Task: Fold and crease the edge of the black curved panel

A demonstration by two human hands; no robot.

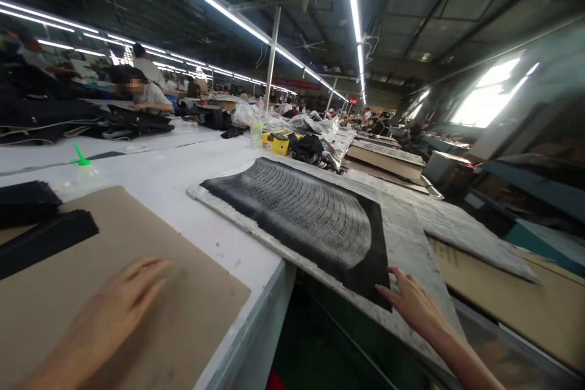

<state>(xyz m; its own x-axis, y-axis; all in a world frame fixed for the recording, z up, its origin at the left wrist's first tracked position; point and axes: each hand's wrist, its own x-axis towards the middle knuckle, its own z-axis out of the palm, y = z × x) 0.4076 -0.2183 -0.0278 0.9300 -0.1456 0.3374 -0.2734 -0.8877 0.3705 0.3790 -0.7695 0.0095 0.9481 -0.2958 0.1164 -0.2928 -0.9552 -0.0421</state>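
My left hand (121, 298) is over a brown cardboard sheet (196, 292), fingers stretched out and slightly blurred, holding nothing. Whether it touches the cardboard I cannot tell. Strips of black material (50, 241) lie on the cardboard's left part. At the right, my right hand (415, 301) has its thumb and fingers closed on the near right corner of a black sheet (365, 274). Curved rows of greyish ridges cover much of that black material, like overlapping layers. It rests on a pale, stained board (269, 242) that juts past the white table (183, 164).
A green-nozzled bottle (82, 158), a yellow box (276, 142) and clear plastic wrapping (320, 125) stand farther back. Black material (46, 113) is piled at the far left, near a seated person (153, 96). Cardboard stacks (386, 158) sit right. A gap separates the table's edge from the board's underside.
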